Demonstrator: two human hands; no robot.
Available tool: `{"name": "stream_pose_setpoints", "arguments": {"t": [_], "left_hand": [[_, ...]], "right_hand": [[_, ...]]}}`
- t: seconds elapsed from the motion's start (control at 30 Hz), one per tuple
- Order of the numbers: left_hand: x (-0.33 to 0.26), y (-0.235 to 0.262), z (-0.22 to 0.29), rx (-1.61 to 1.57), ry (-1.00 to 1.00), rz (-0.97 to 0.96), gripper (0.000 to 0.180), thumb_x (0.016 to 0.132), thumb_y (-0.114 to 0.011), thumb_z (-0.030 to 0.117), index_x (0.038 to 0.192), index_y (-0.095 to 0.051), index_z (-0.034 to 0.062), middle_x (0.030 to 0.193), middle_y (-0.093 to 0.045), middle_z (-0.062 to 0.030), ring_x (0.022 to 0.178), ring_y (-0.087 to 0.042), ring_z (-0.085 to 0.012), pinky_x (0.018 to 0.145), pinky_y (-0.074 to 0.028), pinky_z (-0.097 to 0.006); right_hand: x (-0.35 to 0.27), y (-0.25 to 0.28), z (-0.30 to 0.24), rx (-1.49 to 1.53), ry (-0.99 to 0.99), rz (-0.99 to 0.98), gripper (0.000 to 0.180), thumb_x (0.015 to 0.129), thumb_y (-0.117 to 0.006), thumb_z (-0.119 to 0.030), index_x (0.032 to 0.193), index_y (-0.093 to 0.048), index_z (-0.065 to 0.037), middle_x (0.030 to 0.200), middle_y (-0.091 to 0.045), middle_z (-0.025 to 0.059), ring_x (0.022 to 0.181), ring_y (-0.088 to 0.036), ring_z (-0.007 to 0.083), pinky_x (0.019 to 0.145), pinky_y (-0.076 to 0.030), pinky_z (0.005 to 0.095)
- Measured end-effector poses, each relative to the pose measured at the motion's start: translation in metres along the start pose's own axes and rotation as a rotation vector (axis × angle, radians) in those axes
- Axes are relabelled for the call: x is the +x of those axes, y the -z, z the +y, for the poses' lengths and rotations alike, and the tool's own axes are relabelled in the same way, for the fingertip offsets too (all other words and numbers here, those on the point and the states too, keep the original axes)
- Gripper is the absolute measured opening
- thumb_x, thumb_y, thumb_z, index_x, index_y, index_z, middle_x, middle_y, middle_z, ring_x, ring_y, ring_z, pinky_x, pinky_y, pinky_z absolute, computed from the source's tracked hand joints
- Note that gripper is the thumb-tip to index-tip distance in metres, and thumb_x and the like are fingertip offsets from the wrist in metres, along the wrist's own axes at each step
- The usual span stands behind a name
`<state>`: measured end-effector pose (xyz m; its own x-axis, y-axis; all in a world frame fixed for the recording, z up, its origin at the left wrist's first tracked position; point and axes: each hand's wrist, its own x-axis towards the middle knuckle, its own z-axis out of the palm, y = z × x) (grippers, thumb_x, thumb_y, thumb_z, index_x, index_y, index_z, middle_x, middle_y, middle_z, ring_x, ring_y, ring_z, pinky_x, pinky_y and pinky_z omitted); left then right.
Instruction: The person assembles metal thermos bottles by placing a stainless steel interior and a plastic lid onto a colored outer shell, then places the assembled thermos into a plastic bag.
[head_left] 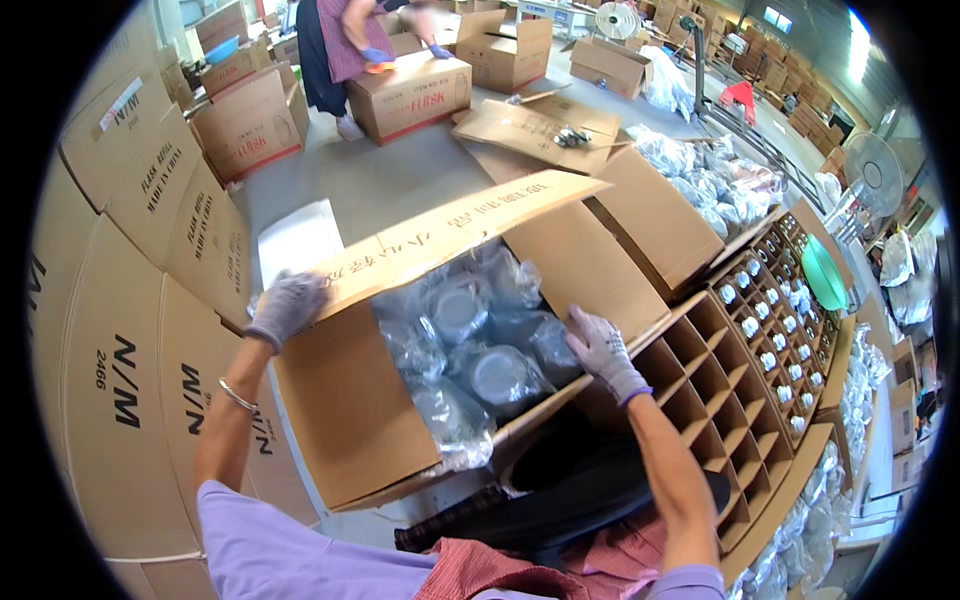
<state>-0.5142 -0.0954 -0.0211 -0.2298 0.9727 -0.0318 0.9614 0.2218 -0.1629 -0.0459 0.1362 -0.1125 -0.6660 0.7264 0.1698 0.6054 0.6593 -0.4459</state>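
Note:
In front of me stands an open cardboard carton (350, 430), its side flaps folded outward and its far flap raised. Several glass vessels with round bases (503, 378), wrapped in clear plastic, fill it. My left hand (288, 308), in a grey work glove, is closed on the left end of the far flap (450, 240). My right hand (605, 355), gloved too, lies with fingers stretched out against the right flap (585, 265), beside the wrapped vessels. Its palm side is hidden.
Stacked cartons (140, 400) wall off the left side. At right are a divided carton (700, 390), wrapped pieces in dividers (770, 340) and a green basin (823, 273). A person (345, 50) bends over a closed carton (410, 95) at the far side.

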Motion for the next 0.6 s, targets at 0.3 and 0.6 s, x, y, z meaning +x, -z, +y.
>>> {"name": "stream_pose_setpoints", "arguments": {"t": [0.3,0.6], "left_hand": [[0.002,-0.098,0.13,-0.231,0.091,0.229,0.063,0.09,-0.057,0.044,0.142,-0.046,0.012,0.151,-0.038,-0.0123,0.141,-0.03,-0.0394,0.11,-0.016,-0.068],[0.04,-0.088,0.119,-0.281,0.223,0.233,0.057,0.09,-0.057,0.041,0.139,-0.049,0.0117,0.147,-0.042,-0.0109,0.139,-0.033,-0.0333,0.109,-0.02,-0.067]], "right_hand": [[-0.13,-0.176,0.008,0.465,-0.428,0.477,0.078,0.083,-0.068,-0.041,0.143,-0.032,-0.006,0.142,-0.041,0.0169,0.135,-0.037,0.0326,0.113,-0.029,0.047],[-0.12,-0.164,-0.013,1.689,-0.536,0.123,0.08,0.082,-0.076,-0.035,0.141,-0.029,-0.009,0.139,-0.042,0.0114,0.129,-0.042,0.027,0.109,-0.038,0.0439]]}}
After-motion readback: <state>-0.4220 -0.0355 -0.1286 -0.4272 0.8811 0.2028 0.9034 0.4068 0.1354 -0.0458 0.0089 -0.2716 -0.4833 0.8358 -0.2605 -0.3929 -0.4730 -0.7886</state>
